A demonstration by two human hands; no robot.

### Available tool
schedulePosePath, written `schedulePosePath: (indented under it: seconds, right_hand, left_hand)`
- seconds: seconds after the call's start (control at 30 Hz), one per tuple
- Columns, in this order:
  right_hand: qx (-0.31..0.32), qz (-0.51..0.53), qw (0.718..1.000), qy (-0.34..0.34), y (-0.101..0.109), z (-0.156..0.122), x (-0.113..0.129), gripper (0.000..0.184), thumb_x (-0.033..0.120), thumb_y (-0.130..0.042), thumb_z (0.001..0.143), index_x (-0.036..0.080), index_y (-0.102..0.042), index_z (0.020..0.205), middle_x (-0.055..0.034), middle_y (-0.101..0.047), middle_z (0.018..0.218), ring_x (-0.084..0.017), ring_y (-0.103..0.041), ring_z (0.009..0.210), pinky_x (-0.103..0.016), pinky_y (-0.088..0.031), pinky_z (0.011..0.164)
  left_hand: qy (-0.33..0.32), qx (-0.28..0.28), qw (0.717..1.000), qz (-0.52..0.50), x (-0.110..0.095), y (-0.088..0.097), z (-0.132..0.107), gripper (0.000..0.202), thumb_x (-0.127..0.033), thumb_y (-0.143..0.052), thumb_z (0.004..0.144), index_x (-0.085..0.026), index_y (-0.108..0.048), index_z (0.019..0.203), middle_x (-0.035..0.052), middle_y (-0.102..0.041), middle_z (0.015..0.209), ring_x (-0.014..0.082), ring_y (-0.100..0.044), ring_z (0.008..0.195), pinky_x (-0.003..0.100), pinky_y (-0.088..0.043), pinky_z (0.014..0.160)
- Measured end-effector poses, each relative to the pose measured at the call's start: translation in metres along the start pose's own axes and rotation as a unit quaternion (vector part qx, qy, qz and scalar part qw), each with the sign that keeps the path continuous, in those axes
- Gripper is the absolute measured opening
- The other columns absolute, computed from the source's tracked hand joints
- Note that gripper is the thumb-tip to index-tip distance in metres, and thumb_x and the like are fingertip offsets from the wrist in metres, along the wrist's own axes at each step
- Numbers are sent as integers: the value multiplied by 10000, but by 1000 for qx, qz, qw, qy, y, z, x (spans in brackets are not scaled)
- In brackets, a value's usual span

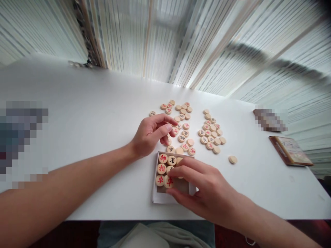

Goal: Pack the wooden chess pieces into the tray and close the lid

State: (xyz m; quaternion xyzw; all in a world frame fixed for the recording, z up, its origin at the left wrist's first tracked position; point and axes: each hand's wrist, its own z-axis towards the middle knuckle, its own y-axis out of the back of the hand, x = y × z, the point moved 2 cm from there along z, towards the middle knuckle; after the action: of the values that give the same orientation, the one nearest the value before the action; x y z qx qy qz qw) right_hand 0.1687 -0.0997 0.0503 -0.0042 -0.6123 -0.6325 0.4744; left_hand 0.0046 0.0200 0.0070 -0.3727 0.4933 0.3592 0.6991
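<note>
My right hand [204, 186] pinches a Chinese chess piece [169, 181] with a red character between thumb and fingers, low over a small white open box [154, 196]. Inside the box, several round wooden pieces lie in rows, among them a red-marked piece [162, 158] and a black-marked piece [172, 160]; my fingers hide part of the right side. My left hand [152, 132] hovers just beyond the box, fingers loosely bent and apart, with nothing seen in them. Loose pieces [184, 147] lie below and around its fingertips, some face up, some blank side up.
A second cluster of pieces [210, 132] lies to the right, with a separate piece [233, 159] nearer me. A brown picture box [292, 151] sits at the right of the white table [103, 93], near a blurred-out object [271, 120]. Striped string curtains [134, 38] hang behind.
</note>
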Motion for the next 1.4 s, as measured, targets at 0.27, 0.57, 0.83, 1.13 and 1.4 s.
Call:
schedulePosePath:
  seconds: [0.27,0.57,0.83,1.13,1.4]
  right_hand:
    - [6,-105,993,59,-23,0,1,95,172,-612,1027,127,-692,1053,-90,-679,858,-234,-601,772,-344,-524,685]
    - [-20,-128,987,96,-24,-1,5,88,135,-644,1019,108,-727,1021,-81,-690,812,-219,-564,716,-338,-480,643]
    - [-22,-116,989,90,-22,-2,4,110,122,-642,1017,118,-749,992,-79,-695,793,-204,-570,687,-332,-471,617]
    - [-41,-103,992,56,12,5,-10,58,188,-697,1004,172,-739,966,-67,-710,822,-179,-629,696,-303,-506,629]
    - [-136,-82,987,-36,41,28,-63,166,255,-764,949,208,-750,790,-14,-700,669,-126,-523,544,-286,-408,520]
  left_hand:
    - [3,9,1000,-9,-1,-1,0,229,-274,-658,848,-119,-715,1006,35,-734,760,115,-651,517,241,-533,516]
    - [-2,13,1000,-15,-1,-2,0,220,-247,-653,830,-114,-715,994,33,-728,777,109,-651,529,236,-545,515]
    - [-2,15,1000,-17,-2,-2,0,228,-252,-657,815,-116,-711,990,36,-727,780,118,-665,547,236,-528,505]
    - [-16,-7,1000,4,2,2,2,201,-264,-627,863,-122,-718,974,36,-727,766,121,-643,526,254,-492,511]
    - [-124,-105,973,162,-6,16,13,237,-254,-585,842,-157,-717,671,-30,-476,508,103,-365,488,277,-236,480]
